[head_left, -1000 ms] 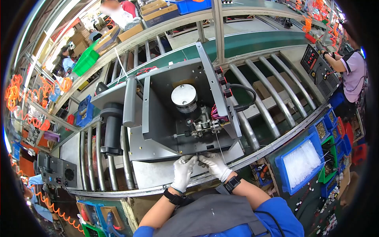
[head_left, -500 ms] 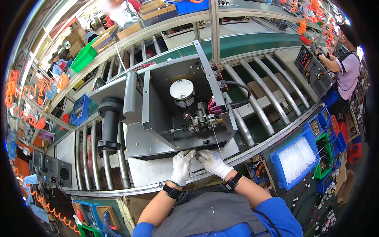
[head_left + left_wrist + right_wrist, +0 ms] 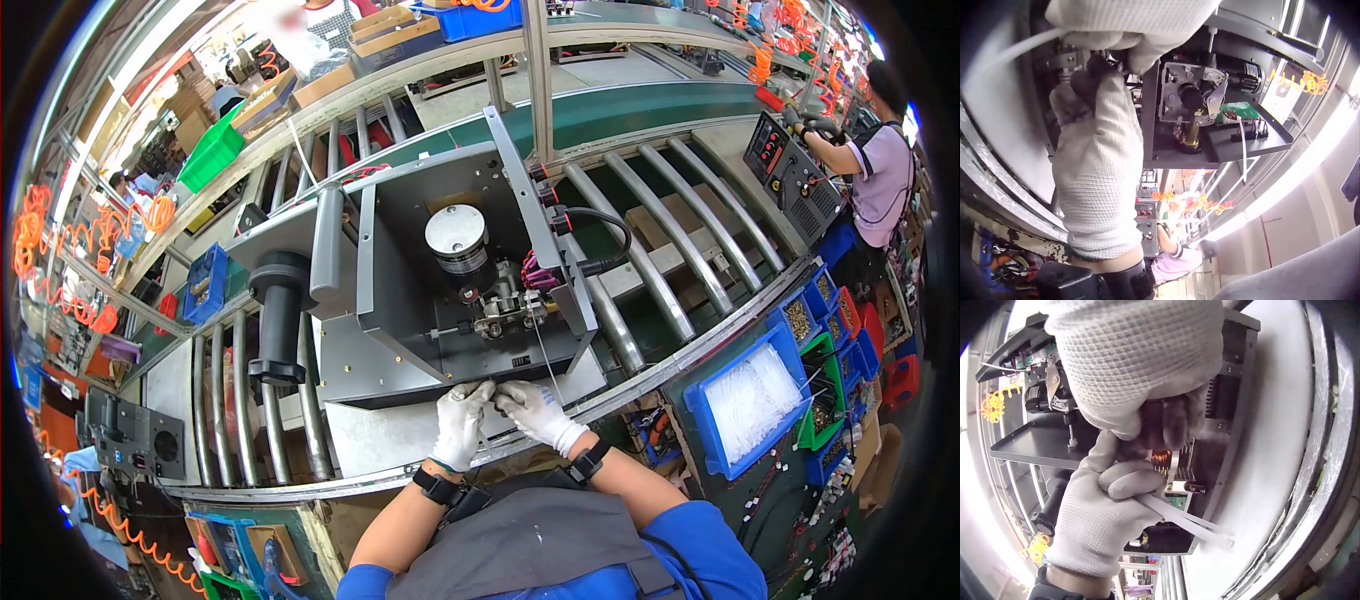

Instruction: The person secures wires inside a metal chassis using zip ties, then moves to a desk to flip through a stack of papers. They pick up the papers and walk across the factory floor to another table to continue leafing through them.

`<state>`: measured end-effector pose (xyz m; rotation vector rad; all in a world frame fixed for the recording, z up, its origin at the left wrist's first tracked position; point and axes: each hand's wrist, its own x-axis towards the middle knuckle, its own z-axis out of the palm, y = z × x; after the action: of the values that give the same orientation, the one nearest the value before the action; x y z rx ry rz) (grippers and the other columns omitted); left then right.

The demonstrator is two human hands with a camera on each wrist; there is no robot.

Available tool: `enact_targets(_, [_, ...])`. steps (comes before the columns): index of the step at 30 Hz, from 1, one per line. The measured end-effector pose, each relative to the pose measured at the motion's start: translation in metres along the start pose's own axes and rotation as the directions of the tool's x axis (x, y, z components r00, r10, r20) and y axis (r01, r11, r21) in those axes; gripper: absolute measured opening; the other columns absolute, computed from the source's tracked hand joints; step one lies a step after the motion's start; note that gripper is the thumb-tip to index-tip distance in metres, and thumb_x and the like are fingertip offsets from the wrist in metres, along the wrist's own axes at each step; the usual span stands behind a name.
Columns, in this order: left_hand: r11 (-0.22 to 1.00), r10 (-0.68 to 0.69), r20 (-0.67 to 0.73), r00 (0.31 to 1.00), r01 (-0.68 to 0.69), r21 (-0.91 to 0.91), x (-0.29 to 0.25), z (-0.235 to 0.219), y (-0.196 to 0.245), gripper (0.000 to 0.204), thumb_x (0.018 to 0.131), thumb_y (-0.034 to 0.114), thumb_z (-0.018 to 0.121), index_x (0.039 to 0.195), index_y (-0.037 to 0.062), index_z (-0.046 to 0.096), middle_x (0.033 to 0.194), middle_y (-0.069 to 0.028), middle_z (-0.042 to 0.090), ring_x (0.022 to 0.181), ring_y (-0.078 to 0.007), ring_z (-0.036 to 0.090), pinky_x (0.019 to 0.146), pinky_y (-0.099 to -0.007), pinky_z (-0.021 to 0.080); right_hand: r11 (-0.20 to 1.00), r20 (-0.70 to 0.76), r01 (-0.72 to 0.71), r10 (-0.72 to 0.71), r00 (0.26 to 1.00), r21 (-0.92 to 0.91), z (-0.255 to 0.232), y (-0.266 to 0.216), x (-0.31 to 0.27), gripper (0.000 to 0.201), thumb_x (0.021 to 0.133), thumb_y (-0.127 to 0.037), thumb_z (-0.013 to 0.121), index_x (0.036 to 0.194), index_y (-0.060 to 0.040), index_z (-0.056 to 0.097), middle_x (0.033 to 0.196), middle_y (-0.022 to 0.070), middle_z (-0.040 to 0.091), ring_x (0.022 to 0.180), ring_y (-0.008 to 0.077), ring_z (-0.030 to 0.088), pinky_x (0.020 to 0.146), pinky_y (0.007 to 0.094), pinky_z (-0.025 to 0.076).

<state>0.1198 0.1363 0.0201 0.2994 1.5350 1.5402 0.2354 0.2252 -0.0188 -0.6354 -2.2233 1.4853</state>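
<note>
Both gloved hands meet at the near edge of a dark grey metal machine housing. My left hand has white plastic cable ties gripped in its curled fingers, their ends sticking out over the pale board. Facing it, my right hand has curled fingers with darkened tips touching the left fingertips. What the right fingers pinch is hidden, so I cannot tell. Just below the hands in the right wrist view is a copper coil. Inside the housing sit a white-topped cylinder and a metal feed mechanism.
Steel rollers flank the housing. At right a blue tray holds white ties beside several parts bins. Another person stands at a second machine on the right. A black cylinder projects from the housing's left.
The view has shifted slightly, so the housing appears a little further left. Both hands stay together at its near edge, with only small finger movement.
</note>
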Motion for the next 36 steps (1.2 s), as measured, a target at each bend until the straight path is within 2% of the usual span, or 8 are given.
enact_targets(13, [0.999,0.012,0.027,1.000,-0.011,-0.045,0.005,-0.006,-0.008,0.010,0.085,0.007,0.063,0.091,-0.0004,0.063,0.062,0.0073,0.048,0.042,0.0000,0.030,0.040,-0.0176,0.021,0.991,0.017,-0.100,0.099,0.995,0.089,0.009,0.014,0.005,0.016,0.088,-0.016,0.054,0.091,-0.0010,0.060,0.074,0.0053,0.052,0.065,0.0123,0.049,0.060,0.0276,0.041])
enact_targets(15, [0.999,0.021,0.041,0.999,-0.019,-0.041,0.005,-0.007,-0.006,0.009,0.084,0.007,0.063,0.090,0.0000,0.063,0.061,0.0074,0.048,0.042,-0.0001,0.030,0.040,-0.0176,0.022,0.921,-0.023,-0.120,0.139,0.990,0.370,0.012,0.010,0.005,0.019,0.088,-0.019,0.052,0.083,-0.0010,0.057,0.071,0.0101,0.053,0.062,0.0176,0.049,0.059,0.0304,0.040])
enact_targets(19, [0.999,0.017,0.037,0.999,-0.018,0.027,0.003,-0.006,-0.002,0.008,0.084,0.009,0.065,0.086,0.0013,0.063,0.061,0.0072,0.048,0.044,0.0005,0.031,0.040,-0.0170,0.022,0.919,-0.031,-0.114,0.135,0.990,0.378,0.009,0.011,0.005,0.022,0.088,-0.021,0.053,0.081,-0.0008,0.056,0.068,0.0057,0.051,0.060,0.0124,0.046,0.056,0.0283,0.039])
enact_targets(24, [0.964,0.159,-0.048,0.986,-0.145,0.222,0.001,0.003,-0.008,0.015,0.084,0.016,0.067,0.083,0.0013,0.063,0.062,0.0064,0.050,0.049,-0.0003,0.036,0.044,-0.0186,0.027,0.978,0.130,-0.171,0.155,0.979,0.123,-0.007,0.009,0.012,0.024,0.087,-0.023,0.053,0.076,-0.0015,0.054,0.060,0.0008,0.049,0.054,0.0109,0.044,0.051,0.0287,0.038])
enact_targets(29, [0.907,0.199,-0.014,0.980,-0.179,0.382,0.016,-0.015,-0.034,0.030,0.086,0.026,0.065,0.072,-0.0009,0.061,0.057,0.0045,0.047,0.050,-0.0057,0.037,0.045,-0.0257,0.031,0.947,0.162,-0.224,0.190,0.968,0.232,0.001,0.014,0.005,0.026,0.087,-0.023,0.052,0.072,-0.0020,0.054,0.059,0.0076,0.050,0.053,0.0141,0.045,0.052,0.0299,0.039])
enact_targets(31, [0.723,0.431,0.051,0.901,-0.379,0.578,0.021,-0.018,-0.036,0.035,0.087,0.028,0.062,0.067,-0.0003,0.058,0.054,0.0027,0.043,0.050,-0.0069,0.033,0.045,-0.0274,0.029,0.948,0.183,-0.226,0.187,0.965,0.224,0.004,0.014,0.001,0.026,0.087,-0.023,0.051,0.072,-0.0018,0.054,0.059,0.0099,0.051,0.053,0.0159,0.047,0.052,0.0308,0.039])
enact_targets(32, [0.843,0.347,0.006,0.938,-0.315,0.436,0.029,-0.016,-0.041,0.037,0.087,0.027,0.062,0.064,-0.0009,0.057,0.054,0.0013,0.043,0.050,-0.0073,0.031,0.045,-0.0283,0.028,0.975,0.185,-0.190,0.167,0.968,0.112,0.004,0.011,-0.002,0.024,0.086,-0.022,0.051,0.074,-0.0013,0.055,0.062,0.0119,0.052,0.056,0.0197,0.049,0.055,0.0326,0.040])
enact_targets(36, [0.848,0.384,-0.006,0.923,-0.350,0.399,0.028,-0.016,-0.041,0.034,0.088,0.026,0.062,0.065,0.0017,0.058,0.052,0.0015,0.043,0.049,-0.0066,0.035,0.044,-0.0271,0.028,0.977,0.237,-0.205,0.213,0.948,-0.058,-0.001,0.010,-0.002,0.026,0.086,-0.025,0.050,0.078,-0.0014,0.058,0.070,0.0174,0.056,0.063,0.0311,0.054,0.060,0.0381,0.043])
